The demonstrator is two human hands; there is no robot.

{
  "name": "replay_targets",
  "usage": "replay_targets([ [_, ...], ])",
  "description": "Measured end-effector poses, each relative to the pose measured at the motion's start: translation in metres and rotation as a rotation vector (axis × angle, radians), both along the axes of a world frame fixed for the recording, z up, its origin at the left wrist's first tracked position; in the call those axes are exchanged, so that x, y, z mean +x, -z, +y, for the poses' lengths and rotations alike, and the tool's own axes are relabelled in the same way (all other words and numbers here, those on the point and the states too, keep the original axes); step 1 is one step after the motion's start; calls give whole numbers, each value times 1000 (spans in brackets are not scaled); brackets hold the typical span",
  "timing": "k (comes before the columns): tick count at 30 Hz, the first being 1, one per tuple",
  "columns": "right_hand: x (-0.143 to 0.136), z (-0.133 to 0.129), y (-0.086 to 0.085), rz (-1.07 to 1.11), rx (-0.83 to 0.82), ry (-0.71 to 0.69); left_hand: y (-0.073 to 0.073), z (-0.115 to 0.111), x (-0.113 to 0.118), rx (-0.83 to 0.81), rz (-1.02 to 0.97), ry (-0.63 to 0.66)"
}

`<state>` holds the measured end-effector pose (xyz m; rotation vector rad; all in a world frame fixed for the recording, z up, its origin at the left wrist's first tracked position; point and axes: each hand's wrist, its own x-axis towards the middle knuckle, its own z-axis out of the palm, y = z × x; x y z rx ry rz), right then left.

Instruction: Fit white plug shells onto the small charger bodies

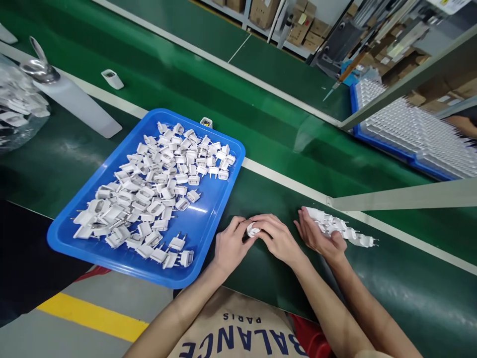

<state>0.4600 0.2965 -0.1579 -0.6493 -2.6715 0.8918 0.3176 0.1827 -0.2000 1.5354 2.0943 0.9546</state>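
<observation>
My left hand (231, 246) and my right hand (278, 239) meet over the bench just right of the blue tray (214, 219). Between their fingertips is a small white plug adapter (253, 229), partly covered by the fingers; both hands are closed on it. Many white two-pin plug pieces (149, 189) lie heaped in the tray. To my right, another person's hand (322, 238) rests palm inward against a row of white plug pieces (350, 232) on the bench.
A white bottle (80, 102) with a metal top stands at upper left, near a clear plastic bag (20, 107). Two white housings (112, 79) lie beyond the tray. A metal frame post (402, 197) rises at right, before a blue tray of white pieces (410, 129).
</observation>
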Motion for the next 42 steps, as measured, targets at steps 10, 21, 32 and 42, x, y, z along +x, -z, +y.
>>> replay_targets([
  [10, 84, 36, -6, -288, 375, 366, -2, 1, 0, 59, -90, -57],
  [21, 127, 49, -39, -606, 560, 761, 0, -3, 1, 123, -49, -42],
  [32, -134, 148, -60, -271, 269, 155, 0, -3, 1, 126, -65, -45],
  [42, -168, 190, -56, -244, 237, 183, 5, -4, 4, 2, -9, 126],
])
